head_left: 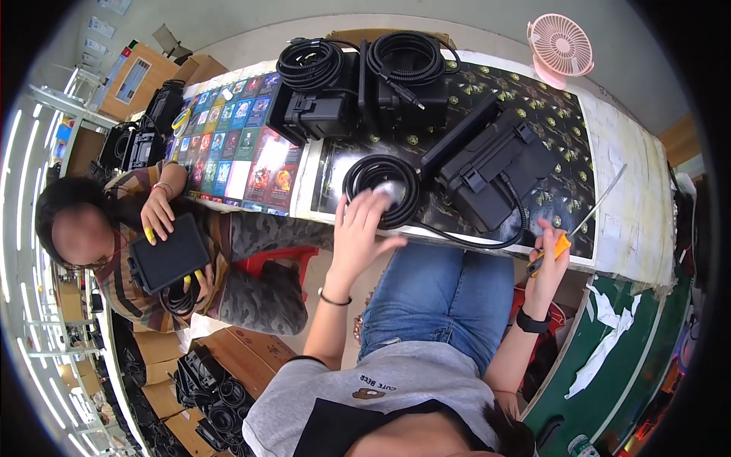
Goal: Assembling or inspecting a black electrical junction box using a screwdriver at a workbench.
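At frame centre the left hand (359, 228) rests with fingers spread on a coiled black cable (381, 190) lying on the bench (632, 221). At right, the right hand (550, 247) grips an orange-handled screwdriver (582, 221) beside a black box (495, 171).

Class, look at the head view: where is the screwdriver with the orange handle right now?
The screwdriver is in the right hand, at the table's near edge, just right of the black box.

Bright, even light; bent, dark-rimmed edges
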The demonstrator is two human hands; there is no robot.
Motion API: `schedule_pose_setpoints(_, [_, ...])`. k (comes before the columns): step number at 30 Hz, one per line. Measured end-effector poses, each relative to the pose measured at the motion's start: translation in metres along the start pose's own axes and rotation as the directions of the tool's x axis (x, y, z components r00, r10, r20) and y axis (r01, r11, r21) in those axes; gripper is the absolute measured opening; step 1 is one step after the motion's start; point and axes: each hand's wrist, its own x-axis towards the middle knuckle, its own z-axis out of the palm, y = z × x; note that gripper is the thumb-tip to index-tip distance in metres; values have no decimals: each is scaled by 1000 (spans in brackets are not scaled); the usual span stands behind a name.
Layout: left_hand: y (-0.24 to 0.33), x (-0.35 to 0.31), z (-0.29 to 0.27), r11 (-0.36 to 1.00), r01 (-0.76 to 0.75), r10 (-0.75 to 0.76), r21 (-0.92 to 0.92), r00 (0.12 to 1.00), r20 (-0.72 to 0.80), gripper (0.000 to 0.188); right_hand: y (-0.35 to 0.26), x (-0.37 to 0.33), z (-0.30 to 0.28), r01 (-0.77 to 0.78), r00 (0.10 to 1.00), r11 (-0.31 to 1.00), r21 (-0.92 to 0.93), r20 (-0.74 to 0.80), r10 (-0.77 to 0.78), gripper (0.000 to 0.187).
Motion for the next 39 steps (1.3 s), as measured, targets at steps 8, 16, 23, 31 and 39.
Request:
schedule_pose_setpoints(8, [-2,-35,-27,963,-184,184,198,983,17,37,5,19,11,93,996,995,-29,-9,-93,17])
schedule_pose_setpoints(16, [1,33,-26,881,-388,472,270,690,-549,31,13,14,-6,196,956,980,-24,229,-186,16])
schedule_pose_setpoints(23, [66,124,-28,923,-381,374,-58,922,-106,74,16,10,-2,126,987,991,35,94,-128,14])
schedule_pose_setpoints(31, [106,136,16,946,-287,247,-151,939,-239,92,7,6,0,128,992,989,73,-30,-126,37])
schedule_pose_setpoints(39, [138,170,39,896,-365,310,-252,922,-233,101,-40,122,1,326,945,942,-74,-13,-328,44])
